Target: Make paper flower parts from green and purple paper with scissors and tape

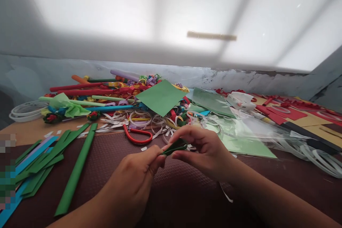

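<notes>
Between my two hands is a small folded piece of dark green paper (175, 146). My left hand (137, 171) pinches its left end between thumb and fingers. On the other side, the thumb and fingers of my right hand (204, 151) close on its right part, the fingers curved over the top. Part of the paper is hidden by the fingers. Just behind the hands lie scissors with red handles (137, 137). To the left rests a rolled green paper tube (77, 169), beside a stack of green paper strips (50, 160).
Behind the hands is a pile of coloured paper pieces, with a green paper square (163, 97) on top. Clear plastic sleeves (267, 124) and white ribbon loops (324, 160) lie at right. White tape rolls (28, 109) sit at far left, near a pale wall (120, 14).
</notes>
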`<action>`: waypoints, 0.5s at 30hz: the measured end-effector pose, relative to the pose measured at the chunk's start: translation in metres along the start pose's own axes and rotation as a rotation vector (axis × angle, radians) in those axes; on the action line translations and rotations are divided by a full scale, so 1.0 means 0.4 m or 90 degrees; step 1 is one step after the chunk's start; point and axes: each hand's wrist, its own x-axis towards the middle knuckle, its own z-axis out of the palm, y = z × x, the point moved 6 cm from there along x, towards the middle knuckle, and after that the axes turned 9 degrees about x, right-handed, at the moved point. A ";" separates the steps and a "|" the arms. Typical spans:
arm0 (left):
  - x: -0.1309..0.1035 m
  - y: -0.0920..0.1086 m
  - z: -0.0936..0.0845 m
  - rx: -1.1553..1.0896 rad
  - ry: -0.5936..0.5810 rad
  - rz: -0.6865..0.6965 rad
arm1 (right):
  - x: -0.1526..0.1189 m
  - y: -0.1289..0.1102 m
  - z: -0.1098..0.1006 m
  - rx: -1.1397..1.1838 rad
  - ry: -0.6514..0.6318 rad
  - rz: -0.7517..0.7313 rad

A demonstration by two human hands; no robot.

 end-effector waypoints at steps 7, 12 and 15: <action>-0.005 -0.012 -0.020 -0.136 -0.138 -0.067 | -0.007 -0.024 -0.012 -0.089 -0.190 0.033; 0.001 0.006 -0.006 -0.060 -0.151 0.023 | -0.010 -0.050 0.001 -0.052 -0.222 0.000; 0.012 -0.009 -0.002 0.121 -0.045 0.094 | -0.011 -0.063 0.010 -0.238 -0.201 -0.083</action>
